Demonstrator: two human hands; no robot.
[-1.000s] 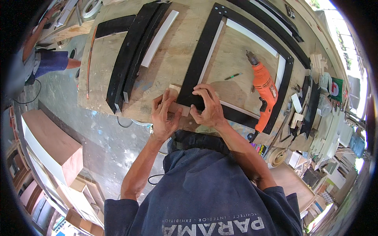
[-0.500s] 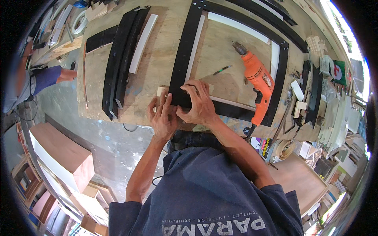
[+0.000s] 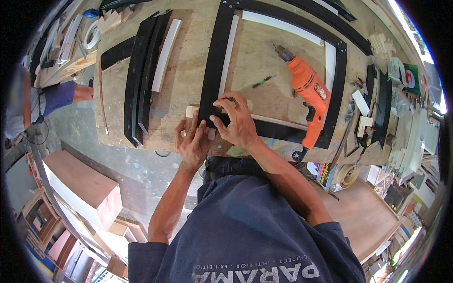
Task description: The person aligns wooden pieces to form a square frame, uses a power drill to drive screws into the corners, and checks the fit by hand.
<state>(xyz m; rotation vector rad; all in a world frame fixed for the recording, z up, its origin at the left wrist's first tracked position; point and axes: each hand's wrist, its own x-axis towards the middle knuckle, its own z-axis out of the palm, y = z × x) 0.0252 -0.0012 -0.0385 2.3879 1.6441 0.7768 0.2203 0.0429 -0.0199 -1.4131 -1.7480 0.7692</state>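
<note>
A black rectangular frame [image 3: 215, 61] with white inner strips lies on the plywood workbench. At its near left corner, my left hand [image 3: 192, 144] has its fingers stretched out and apart, the tips against the frame's edge. A small pale wood block [image 3: 191, 111] sticks out beside that corner, and another small block [image 3: 211, 134] shows by my left hand. My right hand [image 3: 238, 120] is over the same corner, thumb and fingers curved with a gap between them. I see nothing in that gap. The undersides of both hands are hidden.
An orange power drill [image 3: 309, 89] lies across the frame's right side. A dark marker-like stick [image 3: 263, 81] lies inside the frame. Black bars [image 3: 144, 75] and a white strip [image 3: 167, 56] are to the left. Another person [image 3: 56, 96] stands at the far left.
My right thumb has moved up from near my left hand onto the frame's corner. The small block by my left hand shows more now. The whole view has shifted slightly.
</note>
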